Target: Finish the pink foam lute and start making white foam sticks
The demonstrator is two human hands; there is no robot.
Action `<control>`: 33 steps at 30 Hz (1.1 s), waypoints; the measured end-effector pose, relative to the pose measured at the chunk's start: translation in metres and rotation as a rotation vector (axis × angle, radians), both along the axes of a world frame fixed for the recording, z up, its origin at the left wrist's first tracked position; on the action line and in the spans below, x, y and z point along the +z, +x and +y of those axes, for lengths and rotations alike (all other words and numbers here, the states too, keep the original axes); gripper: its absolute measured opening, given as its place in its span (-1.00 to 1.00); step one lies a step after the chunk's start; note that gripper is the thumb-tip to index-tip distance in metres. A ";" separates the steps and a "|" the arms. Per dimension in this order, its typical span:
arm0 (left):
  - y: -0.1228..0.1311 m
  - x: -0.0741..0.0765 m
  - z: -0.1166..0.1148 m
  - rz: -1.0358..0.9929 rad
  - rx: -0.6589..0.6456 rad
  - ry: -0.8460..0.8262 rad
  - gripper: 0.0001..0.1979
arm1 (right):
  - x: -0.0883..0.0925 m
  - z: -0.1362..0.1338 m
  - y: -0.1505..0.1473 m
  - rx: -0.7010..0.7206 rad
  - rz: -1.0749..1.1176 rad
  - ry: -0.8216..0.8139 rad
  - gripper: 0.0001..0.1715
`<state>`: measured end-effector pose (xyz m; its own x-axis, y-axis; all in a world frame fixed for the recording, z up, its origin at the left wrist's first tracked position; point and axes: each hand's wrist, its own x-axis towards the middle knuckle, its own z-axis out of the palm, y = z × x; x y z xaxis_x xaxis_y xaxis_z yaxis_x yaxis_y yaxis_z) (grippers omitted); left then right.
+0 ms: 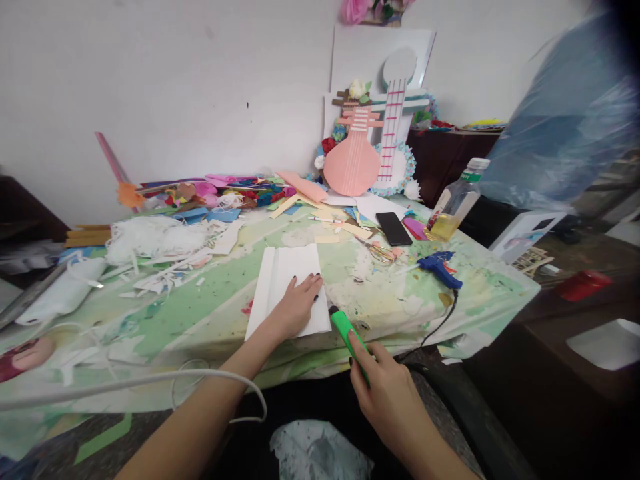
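Observation:
A white sheet of paper or thin board (267,280), with fold-like lines along its left side, lies near the table's front edge. My left hand (299,303) rests flat on its right part, fingers stretched out and apart. To the right, my right hand (383,377) is closed around a bright green stick-shaped tool (344,327) with a dark end. That end points up and left, close to the sheet's lower right corner. Blade or tip details are too small to make out, so its exact kind stays unclear.
A blue glue gun (440,268) with a cord, a phone (393,229), scissors (383,252) and a bottle (455,203) stand or lie to the right. Paper scraps (173,273) cover the left. Paper instruments (353,160) lean at the back. A white cable (150,381) crosses my left forearm.

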<state>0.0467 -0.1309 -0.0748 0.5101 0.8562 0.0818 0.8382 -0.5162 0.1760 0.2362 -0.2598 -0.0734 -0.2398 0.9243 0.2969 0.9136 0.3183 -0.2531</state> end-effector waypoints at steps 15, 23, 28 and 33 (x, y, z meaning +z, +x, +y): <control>0.000 -0.006 0.004 0.011 0.012 0.039 -0.42 | 0.006 0.008 -0.003 -0.013 0.013 -0.035 -0.48; -0.001 -0.007 0.004 -0.026 0.003 0.026 -0.43 | 0.014 0.020 -0.018 -0.065 -0.038 -0.076 -0.47; -0.001 -0.005 0.003 -0.033 0.003 0.016 -0.43 | 0.012 0.016 -0.016 -0.066 -0.050 -0.068 -0.47; 0.000 -0.005 0.003 -0.025 0.009 0.011 -0.40 | 0.011 0.014 -0.011 -0.058 -0.071 -0.061 -0.48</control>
